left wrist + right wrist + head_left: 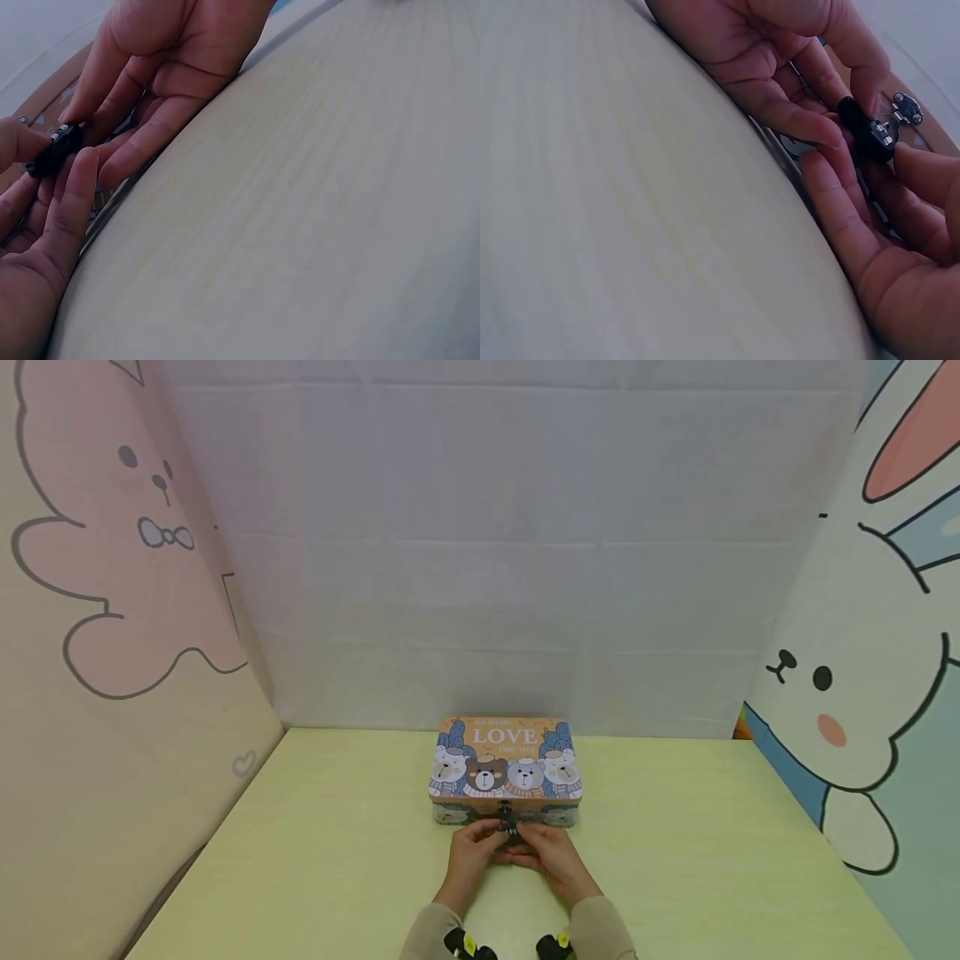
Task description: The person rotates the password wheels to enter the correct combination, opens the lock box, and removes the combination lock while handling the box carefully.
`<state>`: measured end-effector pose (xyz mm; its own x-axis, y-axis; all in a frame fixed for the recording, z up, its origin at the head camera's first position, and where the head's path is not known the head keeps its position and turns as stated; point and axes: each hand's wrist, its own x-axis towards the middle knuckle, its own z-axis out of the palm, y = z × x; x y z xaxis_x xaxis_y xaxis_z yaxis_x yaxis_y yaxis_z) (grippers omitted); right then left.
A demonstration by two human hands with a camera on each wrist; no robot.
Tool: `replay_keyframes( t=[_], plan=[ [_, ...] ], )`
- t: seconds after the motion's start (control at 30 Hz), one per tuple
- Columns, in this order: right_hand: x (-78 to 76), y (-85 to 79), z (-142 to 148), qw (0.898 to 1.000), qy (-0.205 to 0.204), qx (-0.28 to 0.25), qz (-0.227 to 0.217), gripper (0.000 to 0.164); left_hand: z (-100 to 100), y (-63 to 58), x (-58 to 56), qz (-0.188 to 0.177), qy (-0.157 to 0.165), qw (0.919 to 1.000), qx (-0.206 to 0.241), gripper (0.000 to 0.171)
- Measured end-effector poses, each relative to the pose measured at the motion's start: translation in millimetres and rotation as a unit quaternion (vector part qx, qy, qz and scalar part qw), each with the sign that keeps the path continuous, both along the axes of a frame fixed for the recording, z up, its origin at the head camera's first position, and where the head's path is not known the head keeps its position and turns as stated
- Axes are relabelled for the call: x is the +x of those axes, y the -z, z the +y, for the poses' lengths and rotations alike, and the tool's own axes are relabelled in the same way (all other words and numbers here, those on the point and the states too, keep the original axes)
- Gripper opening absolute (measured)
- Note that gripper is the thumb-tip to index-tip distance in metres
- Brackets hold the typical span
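Observation:
Both hands meet at the front of a tin box [505,760] with cartoon bears and the word LOVE on its closed lid. Between them is a small black combination padlock [510,832], its silver number wheels showing in the right wrist view. My left hand [472,857] pinches one side of the padlock with thumb and fingers. From the other side my right hand [553,858] grips it, thumb on the body. A metal clasp [907,109] on the box front is right beside the padlock. Fingers hide part of the padlock.
The box stands on a pale yellow tabletop [337,860] near its back edge, close to a white backdrop [480,568]. Side panels with a pink cartoon figure [135,527] and a white rabbit [847,710] flank the table. Small black devices [555,946] are at the wrists.

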<state>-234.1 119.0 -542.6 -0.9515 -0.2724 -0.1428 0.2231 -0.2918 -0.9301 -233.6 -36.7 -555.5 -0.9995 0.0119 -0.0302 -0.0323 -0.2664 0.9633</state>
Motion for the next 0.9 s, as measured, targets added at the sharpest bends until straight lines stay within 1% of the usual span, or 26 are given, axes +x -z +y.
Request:
replay_keyframes(
  t=[0.17,0.23,0.4,0.5,0.57,0.63,0.7,0.9],
  plan=[
    [-0.1,0.1,1.4,1.000,-0.013,0.004,0.003,0.031,-0.1,1.6,-1.6,-0.002,-0.003,1.0000,-0.002,0.026],
    [-0.4,0.3,1.7,1.000,-0.014,0.006,0.002,0.032,-0.2,-4.0,0.7,0.000,-0.002,1.0000,-0.003,0.025],
    [-1.0,-0.1,1.9,1.000,-0.015,0.002,0.002,0.031,-0.7,-24.4,12.0,0.014,0.001,0.9999,-0.005,0.024],
    [-1.1,-0.4,1.9,1.000,-0.015,0.000,0.002,0.030,-0.3,-26.3,14.1,0.027,-0.002,0.9996,-0.011,0.024],
    [-1.1,-0.3,2.0,1.000,-0.014,0.000,0.000,0.029,0.1,-27.0,14.7,0.028,-0.004,0.9995,-0.015,0.024],
    [-1.0,-0.2,2.1,1.000,-0.013,0.001,-0.001,0.029,0.5,-26.7,15.1,0.031,-0.006,0.9993,-0.018,0.023],
    [-1.0,0.1,2.3,1.000,-0.014,0.002,-0.001,0.029,0.8,-23.5,13.0,0.026,-0.009,0.9994,-0.022,0.023],
    [-1.5,0.7,2.6,1.000,-0.017,0.002,-0.001,0.026,2.5,-2.0,1.2,0.016,-0.021,0.9991,-0.033,0.022]
  ],
)
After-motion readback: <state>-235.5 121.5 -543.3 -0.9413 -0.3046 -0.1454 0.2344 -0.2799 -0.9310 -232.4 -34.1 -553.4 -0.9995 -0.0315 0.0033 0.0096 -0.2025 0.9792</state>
